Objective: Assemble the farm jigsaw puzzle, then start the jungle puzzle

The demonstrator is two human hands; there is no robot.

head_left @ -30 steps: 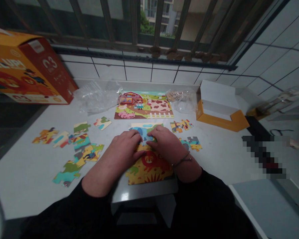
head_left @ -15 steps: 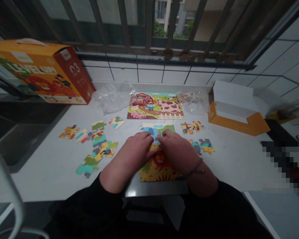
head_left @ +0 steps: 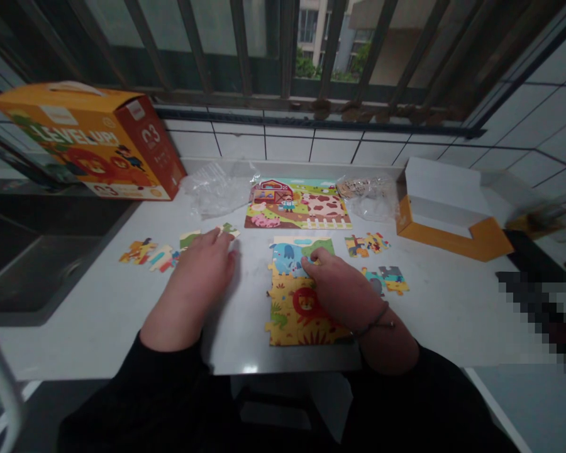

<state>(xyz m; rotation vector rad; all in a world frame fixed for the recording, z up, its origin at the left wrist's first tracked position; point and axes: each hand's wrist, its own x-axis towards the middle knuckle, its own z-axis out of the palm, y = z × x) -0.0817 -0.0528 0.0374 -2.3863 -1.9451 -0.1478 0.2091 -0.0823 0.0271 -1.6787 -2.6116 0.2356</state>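
A joined puzzle section (head_left: 287,296) with a blue elephant and a red-maned lion lies on the white counter. My right hand (head_left: 334,283) rests on its right side, fingers curled with thumb and forefinger near the top; whether it pinches a piece is hidden. Off to the left, my left hand (head_left: 205,270) is over the loose pieces, its fingertips at a green and white piece (head_left: 229,230); its grip cannot be made out. More loose pieces (head_left: 141,250) lie left of that hand. Right of my right hand are animal pieces (head_left: 366,243) and grey and teal pieces (head_left: 393,279).
A finished farm picture (head_left: 297,204) lies behind the section, between two clear plastic bags (head_left: 217,189). An orange carry box (head_left: 89,145) stands at the back left beside a dark sink (head_left: 23,258). An open orange and white box (head_left: 448,214) sits at the back right.
My left hand has left the joined section and moved left to the loose pieces, uncovering the elephant. My right hand stays on the section. The view has shifted slightly.
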